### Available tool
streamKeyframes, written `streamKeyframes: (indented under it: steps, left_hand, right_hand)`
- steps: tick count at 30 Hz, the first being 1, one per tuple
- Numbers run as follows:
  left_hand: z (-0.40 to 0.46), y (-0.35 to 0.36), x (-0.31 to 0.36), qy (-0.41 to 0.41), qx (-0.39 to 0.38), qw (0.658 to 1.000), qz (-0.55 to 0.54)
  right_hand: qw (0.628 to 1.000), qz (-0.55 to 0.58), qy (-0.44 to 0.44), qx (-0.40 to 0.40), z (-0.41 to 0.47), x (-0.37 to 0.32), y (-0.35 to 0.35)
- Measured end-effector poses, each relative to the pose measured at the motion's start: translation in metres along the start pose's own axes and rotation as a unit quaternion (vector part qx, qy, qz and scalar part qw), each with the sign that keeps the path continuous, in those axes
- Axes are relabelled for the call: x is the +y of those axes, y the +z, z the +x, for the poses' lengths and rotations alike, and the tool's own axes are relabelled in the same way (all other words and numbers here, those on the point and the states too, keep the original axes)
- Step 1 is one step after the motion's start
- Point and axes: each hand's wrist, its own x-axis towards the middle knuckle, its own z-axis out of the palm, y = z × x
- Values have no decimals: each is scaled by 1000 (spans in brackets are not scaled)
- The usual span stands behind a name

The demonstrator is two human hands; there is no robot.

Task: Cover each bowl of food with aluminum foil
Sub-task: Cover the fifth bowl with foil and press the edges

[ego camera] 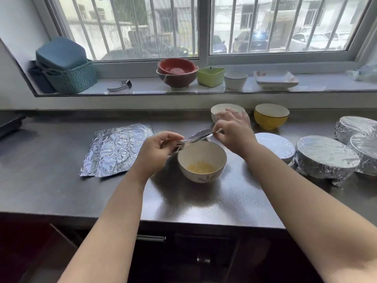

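Note:
A white bowl (202, 162) with yellow food in it stands uncovered on the steel counter (204, 201). Just above its far rim I hold a foil sheet (199, 136) nearly edge-on. My left hand (158, 153) pinches the sheet's left end and my right hand (232, 129) pinches its right end. A stack of flat foil sheets (116, 150) lies to the left. Behind my right hand stand a white bowl (219, 110), partly hidden, and a yellow bowl (271, 115), both uncovered. Several foil-covered bowls (326, 156) sit at the right.
The windowsill holds a teal basket (71, 78), stacked red bowls (177, 73), a green container (211, 76), a white cup (235, 80), square plates (275, 79) and a small metal tool (120, 87). A dark tray (10, 123) sits at the far left.

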Motion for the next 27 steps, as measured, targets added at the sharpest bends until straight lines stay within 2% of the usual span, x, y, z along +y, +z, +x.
streamKeyframes:
  steps: [4,6,9,11,13,15,17,19,21,24,25,27]
  left_hand:
    - [-7,-33,-1,-39,-44,998,11]
    - [-9,-46,4,-58,-75,995,25]
    - [-8,-44,19,-62,-116,980,147]
    - [-6,-29,31,-33,-125,949,286]
    - [-4,-6,36,17,-158,903,398]
    - [-1,19,32,50,-202,862,461]
    - [1,39,25,49,-240,826,508]
    - [1,50,16,32,-265,807,527]
    - [2,53,12,24,-266,805,530]
    - [14,50,18,25,-245,813,527]
    - [20,48,21,23,-240,817,523]
    - [31,48,24,10,-243,821,517]
  right_hand:
    - [990,-36,-87,108,-45,-4,-2]
    - [985,-47,-108,124,-68,-11,1]
    - [982,-51,-134,126,-95,-18,10]
    - [979,-44,-153,129,-108,-20,16]
    - [976,-37,-166,133,-115,-21,21]
    - [976,-37,-174,129,-120,-22,24]
    - [975,-38,-183,121,-123,-20,23]
    - [979,-36,-177,91,-126,-18,20]
    - [983,-11,-160,89,-127,-18,12]
    - [985,51,-102,129,-109,-25,-16]
    - [988,61,-72,119,-97,-30,-27]
    - [998,51,-21,38,-68,-38,-41]
